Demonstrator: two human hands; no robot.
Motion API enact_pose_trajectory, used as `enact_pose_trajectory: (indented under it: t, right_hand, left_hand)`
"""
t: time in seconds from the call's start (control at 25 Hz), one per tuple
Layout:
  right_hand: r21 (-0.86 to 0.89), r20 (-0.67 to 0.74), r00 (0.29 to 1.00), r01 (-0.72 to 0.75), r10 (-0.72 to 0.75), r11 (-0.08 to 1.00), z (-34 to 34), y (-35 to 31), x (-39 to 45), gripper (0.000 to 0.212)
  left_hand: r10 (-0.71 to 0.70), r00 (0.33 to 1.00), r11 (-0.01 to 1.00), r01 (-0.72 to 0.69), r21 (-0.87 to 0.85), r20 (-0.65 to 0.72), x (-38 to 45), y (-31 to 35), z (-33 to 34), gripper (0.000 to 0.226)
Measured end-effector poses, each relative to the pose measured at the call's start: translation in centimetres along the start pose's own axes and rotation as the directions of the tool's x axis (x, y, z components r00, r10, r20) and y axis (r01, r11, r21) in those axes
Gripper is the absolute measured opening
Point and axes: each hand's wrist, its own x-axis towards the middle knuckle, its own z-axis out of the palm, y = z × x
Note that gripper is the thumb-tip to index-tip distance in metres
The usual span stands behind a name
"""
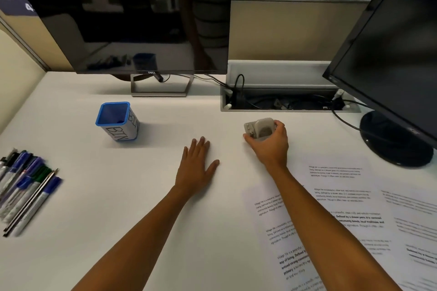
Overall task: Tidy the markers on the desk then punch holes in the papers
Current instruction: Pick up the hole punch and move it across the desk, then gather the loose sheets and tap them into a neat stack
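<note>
— So, where is the person's right hand point(269, 143)?

— It is far out on the white desk point(151, 196), right of the middle. Its fingers are wrapped around a small grey hole punch point(259, 128). The punch sits on the desk, just past the far edge of the papers point(350, 210).

— And the left hand point(197, 163)?

— That one lies flat on the desk, palm down, fingers spread a little. It holds nothing. It is near the middle, well apart from the punch.

— Where are the markers point(22, 186)?

— They lie in a loose bunch at the left edge of the desk, side by side. Some have blue caps, one has a green cap. A thin dark pencil point(30, 203) lies with them.

— Is there a place for them?

— A small white bin with a blue rim point(117, 121) stands upright, far and left of the left hand. It says BIN on its sides. No markers stand in it.

— What about the papers?

— Sheets with printed words lie spread on the near right part of the desk. The right arm reaches over them. Two dark screens point(132, 14) stand at the far side.
</note>
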Motion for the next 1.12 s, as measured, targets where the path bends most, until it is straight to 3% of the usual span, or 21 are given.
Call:
enact_pose_trajectory:
  t: [0.16,0.44,0.76,1.12]
  right_hand:
    - [-0.043,-0.064,0.996,-0.07,0.067,0.997,0.9,0.2,2.5,0.097]
    - [-0.129,-0.106,0.989,-0.116,0.102,0.985,2.5,0.6,4.4,0.097]
    - [-0.111,-0.107,0.988,-0.123,0.111,0.986,3.4,1.1,5.4,0.098]
    - [-0.104,-0.053,0.986,-0.165,0.161,0.981,1.6,1.6,4.4,0.113]
  left_hand:
    - [0.075,0.996,0.983,-0.067,0.169,-0.041,-0.5,-0.6,0.4,0.071]
    - [0.065,0.997,0.984,-0.055,0.171,-0.051,-0.6,-0.6,0.4,0.069]
    - [0.063,0.996,0.984,-0.053,0.173,-0.056,-0.6,-0.7,0.6,0.069]
    - [0.054,0.998,0.977,-0.049,0.209,-0.02,-0.7,-0.4,0.5,0.07]
